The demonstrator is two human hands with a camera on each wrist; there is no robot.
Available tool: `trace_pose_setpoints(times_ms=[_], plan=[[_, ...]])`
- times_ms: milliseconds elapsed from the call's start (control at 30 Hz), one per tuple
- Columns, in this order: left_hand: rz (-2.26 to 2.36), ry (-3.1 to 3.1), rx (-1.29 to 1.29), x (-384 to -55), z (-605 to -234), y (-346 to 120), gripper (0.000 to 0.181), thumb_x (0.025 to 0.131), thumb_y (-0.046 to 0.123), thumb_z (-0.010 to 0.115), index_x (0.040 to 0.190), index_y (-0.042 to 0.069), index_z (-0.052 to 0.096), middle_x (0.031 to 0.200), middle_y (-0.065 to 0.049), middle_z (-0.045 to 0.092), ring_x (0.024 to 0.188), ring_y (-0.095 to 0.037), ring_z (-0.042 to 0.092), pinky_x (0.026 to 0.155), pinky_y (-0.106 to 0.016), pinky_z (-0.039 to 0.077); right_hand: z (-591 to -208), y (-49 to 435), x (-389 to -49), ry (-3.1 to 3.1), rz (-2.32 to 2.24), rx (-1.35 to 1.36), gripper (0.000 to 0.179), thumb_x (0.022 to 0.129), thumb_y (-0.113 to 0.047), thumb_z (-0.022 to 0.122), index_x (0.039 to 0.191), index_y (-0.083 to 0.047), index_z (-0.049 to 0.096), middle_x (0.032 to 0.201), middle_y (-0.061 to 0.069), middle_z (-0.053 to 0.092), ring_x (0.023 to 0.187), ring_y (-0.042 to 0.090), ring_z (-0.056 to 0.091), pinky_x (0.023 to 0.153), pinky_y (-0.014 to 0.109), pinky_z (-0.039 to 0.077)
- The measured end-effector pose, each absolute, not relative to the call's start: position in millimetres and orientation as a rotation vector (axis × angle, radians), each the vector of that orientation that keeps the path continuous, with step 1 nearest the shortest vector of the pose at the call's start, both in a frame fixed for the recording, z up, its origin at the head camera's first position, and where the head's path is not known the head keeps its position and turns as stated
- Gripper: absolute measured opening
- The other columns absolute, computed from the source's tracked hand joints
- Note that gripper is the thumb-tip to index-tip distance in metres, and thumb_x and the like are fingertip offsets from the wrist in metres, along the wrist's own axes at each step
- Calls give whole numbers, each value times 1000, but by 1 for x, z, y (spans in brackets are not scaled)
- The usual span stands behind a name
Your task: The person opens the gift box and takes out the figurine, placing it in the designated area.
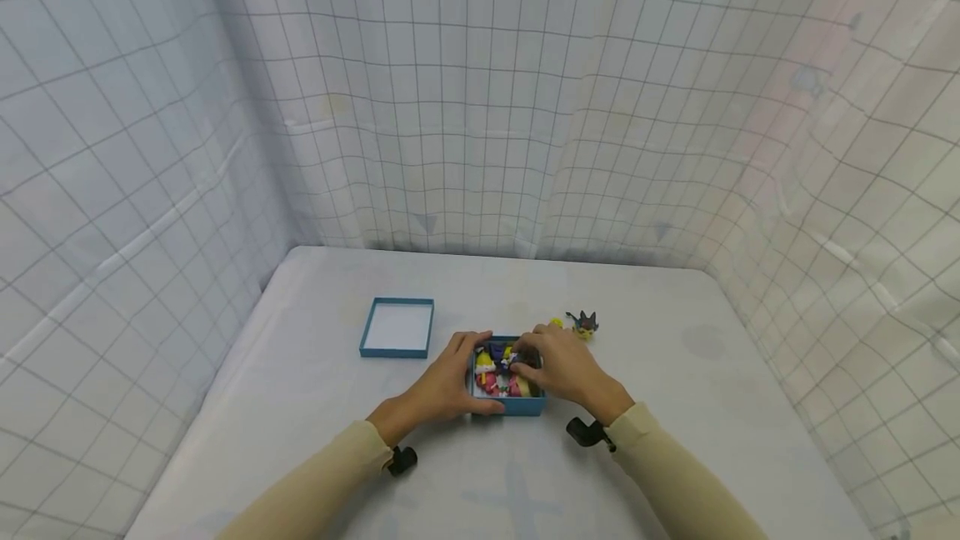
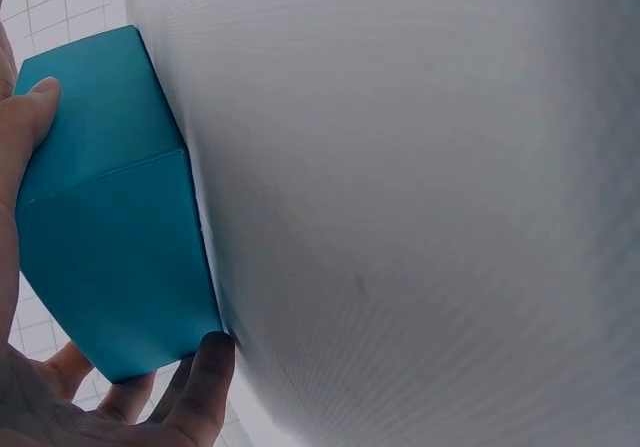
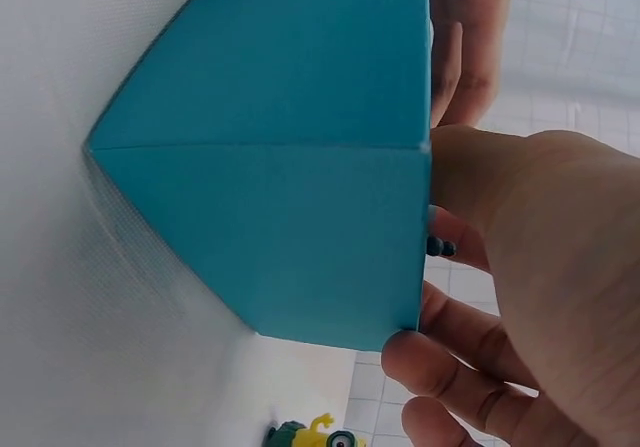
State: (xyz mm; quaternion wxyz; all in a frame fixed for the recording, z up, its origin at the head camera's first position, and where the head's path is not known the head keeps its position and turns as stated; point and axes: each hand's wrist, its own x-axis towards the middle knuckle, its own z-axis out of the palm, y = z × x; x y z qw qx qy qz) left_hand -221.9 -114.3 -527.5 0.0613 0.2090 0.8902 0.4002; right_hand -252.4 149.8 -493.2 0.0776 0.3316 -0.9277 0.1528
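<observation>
A small blue box (image 1: pixel 507 408) without its lid stands on the table, with several colourful toy figures (image 1: pixel 487 363) packed inside. My left hand (image 1: pixel 447 382) grips it from the left, thumb along the near wall and fingers round the far side; in the left wrist view the thumb (image 2: pixel 42 102) presses one blue wall. From the right my right hand (image 1: pixel 564 363) reaches over the rim, thumb and forefinger pinching a small dark toy figure (image 1: pixel 508 361) in the box. Only a dark tip (image 3: pixel 440 247) of it shows in the right wrist view; other fingers touch the box's edge.
The shallow blue-edged lid (image 1: pixel 397 327), white inside, lies at the back left. Behind my right hand sit a dark-eared toy figure (image 1: pixel 584 324) and a small yellow toy (image 1: pixel 556 322). White grid-patterned curtains (image 1: pixel 450 107) enclose the white table (image 1: pixel 675 407) at the back and sides.
</observation>
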Motion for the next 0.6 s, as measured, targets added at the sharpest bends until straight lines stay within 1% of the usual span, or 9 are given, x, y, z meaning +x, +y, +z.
trace_pose_setpoints(times_ms=[133, 267, 467, 600], plan=[[1205, 2697, 629, -222, -529, -114, 122, 88, 49, 105, 182, 14, 35, 173, -18, 44, 152, -36, 59, 129, -65, 53, -494, 151, -252, -2766, 476, 996, 27, 103, -33, 93, 122, -15, 87, 111, 3, 82, 97, 20, 77, 82, 38, 64], [1202, 2699, 632, -223, -530, -114, 123, 88, 49, 105, 182, 14, 35, 173, -18, 44, 152, -36, 59, 130, -65, 53, -494, 152, -252, -2754, 489, 999, 27, 103, -32, 93, 123, -15, 87, 112, 2, 82, 96, 19, 78, 82, 36, 64], [1215, 2689, 641, -223, -530, -115, 122, 88, 48, 105, 182, 14, 35, 173, -18, 44, 152, -36, 58, 130, -65, 53, -492, 153, -251, -2758, 520, 988, 28, 104, -31, 92, 126, -15, 87, 113, 2, 81, 91, 16, 75, 79, 32, 60], [1230, 2679, 649, -223, -530, -115, 122, 88, 48, 105, 182, 13, 34, 174, -18, 43, 153, -37, 58, 130, -65, 52, -490, 154, -251, -2747, 575, 993, 28, 104, -28, 92, 127, -14, 86, 116, 4, 82, 92, 17, 75, 80, 32, 60]])
